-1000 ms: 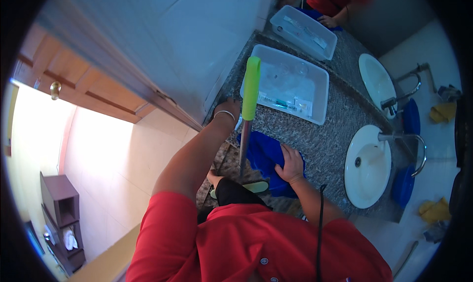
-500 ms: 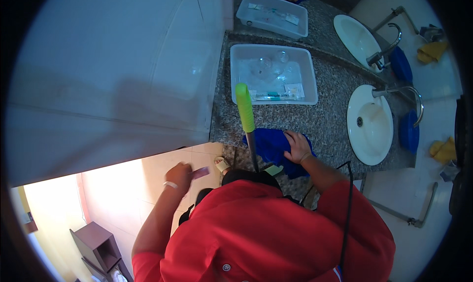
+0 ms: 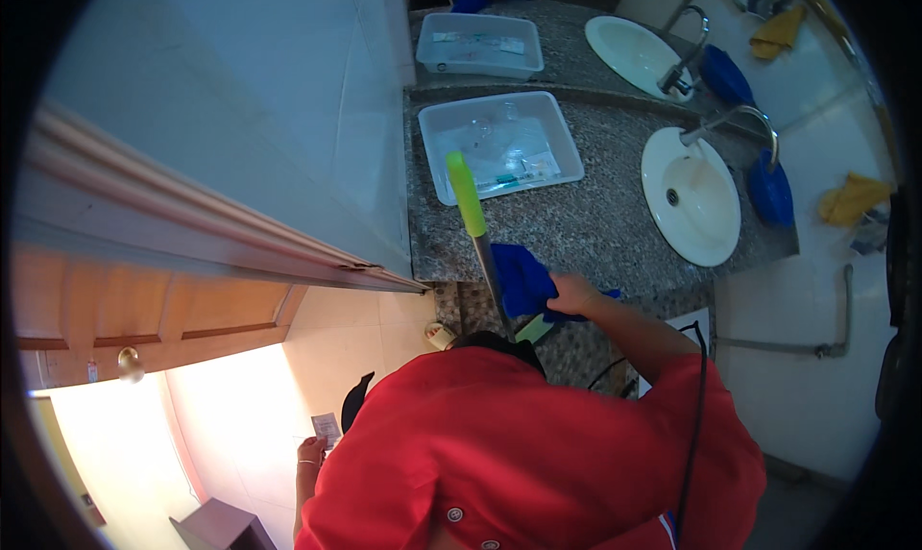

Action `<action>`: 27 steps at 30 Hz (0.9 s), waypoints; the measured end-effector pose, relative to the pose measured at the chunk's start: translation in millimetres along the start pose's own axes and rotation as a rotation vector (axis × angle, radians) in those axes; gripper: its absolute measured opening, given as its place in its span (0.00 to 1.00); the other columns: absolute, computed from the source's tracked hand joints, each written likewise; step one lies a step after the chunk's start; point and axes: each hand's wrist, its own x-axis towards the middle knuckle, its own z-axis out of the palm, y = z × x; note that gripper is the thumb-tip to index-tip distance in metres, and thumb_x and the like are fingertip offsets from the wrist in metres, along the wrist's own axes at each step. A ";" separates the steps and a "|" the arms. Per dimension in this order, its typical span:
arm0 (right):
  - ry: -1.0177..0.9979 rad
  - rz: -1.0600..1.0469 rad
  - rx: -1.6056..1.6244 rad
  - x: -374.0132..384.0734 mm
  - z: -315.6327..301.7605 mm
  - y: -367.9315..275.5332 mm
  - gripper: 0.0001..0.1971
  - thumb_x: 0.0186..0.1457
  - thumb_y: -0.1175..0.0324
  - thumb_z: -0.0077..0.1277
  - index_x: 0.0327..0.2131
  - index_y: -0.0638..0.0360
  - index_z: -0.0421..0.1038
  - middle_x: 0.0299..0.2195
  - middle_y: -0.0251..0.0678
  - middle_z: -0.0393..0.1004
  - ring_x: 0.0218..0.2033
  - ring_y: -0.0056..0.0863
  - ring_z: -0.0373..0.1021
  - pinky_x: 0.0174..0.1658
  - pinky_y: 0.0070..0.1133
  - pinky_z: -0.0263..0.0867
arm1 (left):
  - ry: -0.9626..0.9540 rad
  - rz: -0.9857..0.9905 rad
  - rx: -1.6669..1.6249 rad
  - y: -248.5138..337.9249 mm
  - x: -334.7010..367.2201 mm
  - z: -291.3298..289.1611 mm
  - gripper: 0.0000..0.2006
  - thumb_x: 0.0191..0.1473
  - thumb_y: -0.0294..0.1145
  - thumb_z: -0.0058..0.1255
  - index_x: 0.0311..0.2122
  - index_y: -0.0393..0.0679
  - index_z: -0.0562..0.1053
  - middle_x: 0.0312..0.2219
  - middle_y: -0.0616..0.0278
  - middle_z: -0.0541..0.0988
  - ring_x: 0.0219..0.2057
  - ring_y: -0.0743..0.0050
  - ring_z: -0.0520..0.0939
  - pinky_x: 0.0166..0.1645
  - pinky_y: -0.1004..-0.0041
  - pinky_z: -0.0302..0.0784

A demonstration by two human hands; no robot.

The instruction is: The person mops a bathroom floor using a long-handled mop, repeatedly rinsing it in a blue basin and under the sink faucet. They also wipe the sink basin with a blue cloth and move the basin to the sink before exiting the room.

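Note:
Low at my left side, my left hand pinches a small flat packet, greyish with print on it. My right hand is closed on a bunched blue cloth at the front edge of the counter; part of the cloth hangs down over that edge. Just left of the cloth, a pole with a lime-green grip leans up against the counter edge, its lower end hidden by my body. Beyond it sits a translucent white plastic tub holding clear round items and flat packets.
A white oval sink with a curved tap is set in the speckled granite counter. A blue basin and a yellow cloth are at the right. The mirror behind repeats these. A wooden door stands at the left.
My left hand, with the packet, has moved down and back toward my side. My right hand has gone from lying on the cloth to gripping it. The view has turned, showing the wooden door.

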 end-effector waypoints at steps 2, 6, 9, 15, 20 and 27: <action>-0.242 0.010 0.195 -26.7 -11.5 -18.6 0.27 0.40 0.59 0.54 0.46 0.59 0.69 0.38 0.46 0.74 0.39 0.39 0.70 0.46 0.29 0.64 | -0.025 0.092 0.058 -22.3 24.6 -3.8 0.07 0.47 0.30 0.55 0.31 0.39 0.74 0.17 0.65 0.73 0.12 0.80 0.67 0.16 0.77 0.62; -0.392 -0.151 0.632 -54.4 -33.4 -70.0 0.25 0.43 0.65 0.52 0.49 0.57 0.68 0.42 0.36 0.73 0.43 0.27 0.69 0.48 0.26 0.63 | -0.092 0.060 -0.095 -12.7 27.2 -12.6 0.06 0.49 0.31 0.55 0.30 0.41 0.73 0.16 0.68 0.72 0.11 0.82 0.65 0.14 0.79 0.60; -0.299 -0.320 0.943 -44.7 -20.9 -113.9 0.25 0.44 0.67 0.54 0.49 0.60 0.67 0.42 0.36 0.73 0.43 0.26 0.68 0.48 0.26 0.64 | -0.053 0.129 -0.221 28.1 -9.8 -18.2 0.07 0.49 0.32 0.55 0.31 0.43 0.72 0.15 0.70 0.69 0.10 0.85 0.61 0.12 0.81 0.55; 0.462 -0.288 0.793 37.7 44.8 -174.3 0.26 0.45 0.65 0.55 0.50 0.62 0.64 0.46 0.47 0.70 0.47 0.41 0.68 0.51 0.29 0.62 | 0.033 0.046 -0.227 63.0 -47.1 -29.1 0.06 0.50 0.31 0.54 0.31 0.44 0.70 0.13 0.72 0.66 0.09 0.87 0.58 0.11 0.82 0.51; 0.557 -0.069 0.277 119.1 48.6 -192.8 0.39 0.36 0.64 0.56 0.55 0.69 0.54 0.61 0.57 0.45 0.59 0.54 0.50 0.60 0.36 0.50 | 0.077 -0.023 -0.322 -19.5 -29.4 -54.8 0.06 0.49 0.32 0.55 0.29 0.43 0.70 0.12 0.71 0.64 0.08 0.83 0.59 0.10 0.79 0.51; 0.720 -0.065 0.072 165.5 41.6 -161.4 0.25 0.47 0.73 0.52 0.51 0.63 0.60 0.49 0.48 0.61 0.50 0.47 0.60 0.52 0.35 0.61 | 0.208 0.034 -0.250 -145.0 -3.1 -51.5 0.10 0.47 0.33 0.56 0.20 0.42 0.71 0.16 0.66 0.73 0.16 0.81 0.71 0.21 0.78 0.66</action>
